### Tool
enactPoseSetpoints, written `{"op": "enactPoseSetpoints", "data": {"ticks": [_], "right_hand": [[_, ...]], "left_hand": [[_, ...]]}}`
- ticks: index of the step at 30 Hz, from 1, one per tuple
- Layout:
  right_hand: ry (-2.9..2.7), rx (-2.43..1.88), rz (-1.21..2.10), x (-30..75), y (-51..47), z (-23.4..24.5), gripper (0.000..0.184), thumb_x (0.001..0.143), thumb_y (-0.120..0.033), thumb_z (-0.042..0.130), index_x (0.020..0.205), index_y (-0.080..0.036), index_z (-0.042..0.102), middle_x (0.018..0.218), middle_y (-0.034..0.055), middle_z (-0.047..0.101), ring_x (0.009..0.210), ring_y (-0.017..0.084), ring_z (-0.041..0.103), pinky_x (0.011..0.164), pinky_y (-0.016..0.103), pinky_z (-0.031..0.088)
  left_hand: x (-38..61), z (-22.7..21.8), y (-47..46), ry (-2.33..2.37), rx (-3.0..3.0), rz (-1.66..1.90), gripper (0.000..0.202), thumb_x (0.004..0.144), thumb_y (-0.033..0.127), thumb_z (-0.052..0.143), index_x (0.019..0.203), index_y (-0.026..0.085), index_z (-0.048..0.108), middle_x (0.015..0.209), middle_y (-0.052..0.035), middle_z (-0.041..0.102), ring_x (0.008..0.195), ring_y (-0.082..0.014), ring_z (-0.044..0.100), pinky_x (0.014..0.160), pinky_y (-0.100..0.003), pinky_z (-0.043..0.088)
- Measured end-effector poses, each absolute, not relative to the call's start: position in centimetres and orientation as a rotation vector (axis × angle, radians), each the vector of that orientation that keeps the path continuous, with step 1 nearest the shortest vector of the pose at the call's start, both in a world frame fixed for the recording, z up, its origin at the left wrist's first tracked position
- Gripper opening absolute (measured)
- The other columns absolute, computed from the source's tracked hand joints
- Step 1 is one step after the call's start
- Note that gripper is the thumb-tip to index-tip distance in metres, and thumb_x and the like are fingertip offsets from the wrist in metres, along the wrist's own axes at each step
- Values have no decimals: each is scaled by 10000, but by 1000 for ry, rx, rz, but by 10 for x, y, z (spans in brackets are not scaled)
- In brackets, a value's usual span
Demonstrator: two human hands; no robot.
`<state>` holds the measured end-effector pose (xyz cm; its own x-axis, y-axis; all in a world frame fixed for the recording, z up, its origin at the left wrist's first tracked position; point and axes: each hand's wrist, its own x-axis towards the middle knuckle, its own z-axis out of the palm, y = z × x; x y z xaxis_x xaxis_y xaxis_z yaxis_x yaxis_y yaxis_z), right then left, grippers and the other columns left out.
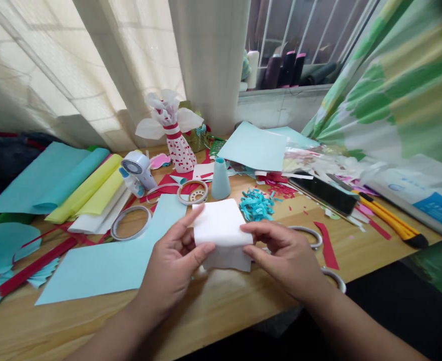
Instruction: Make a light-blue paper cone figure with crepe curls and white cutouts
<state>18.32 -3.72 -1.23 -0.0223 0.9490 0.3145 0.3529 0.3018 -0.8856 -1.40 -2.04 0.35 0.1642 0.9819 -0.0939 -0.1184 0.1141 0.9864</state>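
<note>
A white folded paper block (221, 230) sits at the middle of the view, held just above a wooden table (74, 321). With 12 o'clock pointing away from the wearer, it is squat and nearly square, its longer run going from 9 to 3 o'clock. One corner of its top face points toward about 12 o'clock, and the softer lower layers spread toward 6 o'clock.

The left hand (172, 265) and right hand (284, 258) stay apart, one on each side, and both clamp the block. The left thumb presses its near edge, while the right fingers (266, 235) rest along its top right edge.

A pale blue card sheet (104, 260) lies flat at 9 o'clock, partly under the left hand, with a ring of tape (113, 230) on it at 10 o'clock. Just beyond the block at 12 o'clock stands a teal paper cone (221, 180), beside a second tape ring (193, 193). Teal paper shreds (256, 205) lie in a heap at 1 o'clock, and a red paper strip (328, 245) lies at 3 o'clock, beyond the right hand. A red-and-white paper vase (178, 150) stands upright at 11 o'clock. Further out at 2 o'clock are a black phone (322, 193) and a yellow utility knife (390, 220), with yellow paper sheets (85, 188) at 10 o'clock.
</note>
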Motion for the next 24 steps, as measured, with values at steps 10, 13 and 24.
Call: {"op": "enactPoseSetpoints", "data": {"ticks": [10,13,24], "right_hand": [[-1728,-1109,395,181,-38,3,144,762,-89,643,886,-153,676,725,25,635,670,132,595,633,249,475],[-1720,-1089,416,182,-39,9,101,751,-77,636,795,-160,675,703,20,581,647,128,561,589,245,453],[-1807,-1067,654,175,-40,13,109,733,-139,677,786,-181,591,735,0,625,679,126,576,642,244,441]], "left_hand": [[-19,-4,-21,1157,1932,1062,183,756,132,637,897,238,685,803,4,607,743,-122,575,697,-226,457],[-19,-6,-19,1098,2025,1109,176,766,100,608,843,239,684,745,10,548,708,-113,548,651,-211,447],[-16,0,-25,1045,2049,940,113,805,224,622,899,222,683,763,7,684,685,-123,600,656,-215,452]]}}
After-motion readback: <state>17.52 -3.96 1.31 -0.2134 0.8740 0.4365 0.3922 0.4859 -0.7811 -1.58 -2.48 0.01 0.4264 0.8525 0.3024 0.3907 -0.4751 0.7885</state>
